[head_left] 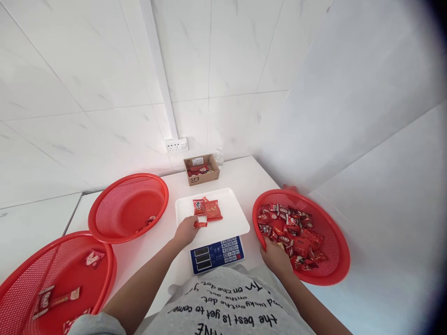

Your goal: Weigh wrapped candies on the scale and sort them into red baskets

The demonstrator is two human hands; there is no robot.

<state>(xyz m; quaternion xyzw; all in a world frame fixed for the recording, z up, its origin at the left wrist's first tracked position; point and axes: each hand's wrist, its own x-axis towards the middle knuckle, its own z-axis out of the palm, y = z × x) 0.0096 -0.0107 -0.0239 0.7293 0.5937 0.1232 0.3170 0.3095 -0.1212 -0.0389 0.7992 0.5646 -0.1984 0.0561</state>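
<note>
While the left hand (186, 231) pinched one red packet (200, 224) at the six o'clock edge of the scale (230, 204), two more packets (208, 208) lay mid-tray. At three o'clock the right hand (275, 256) dug into one of three red baskets (330, 230), grip unclear. At twelve, one box (201, 170) read "SF".

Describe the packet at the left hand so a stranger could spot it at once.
Start at the weighing scale in the middle of the white table. On its white tray, the small red packet lies at the near edge, at the left hand's fingertips. It is smaller than the two larger packets behind it.
</note>
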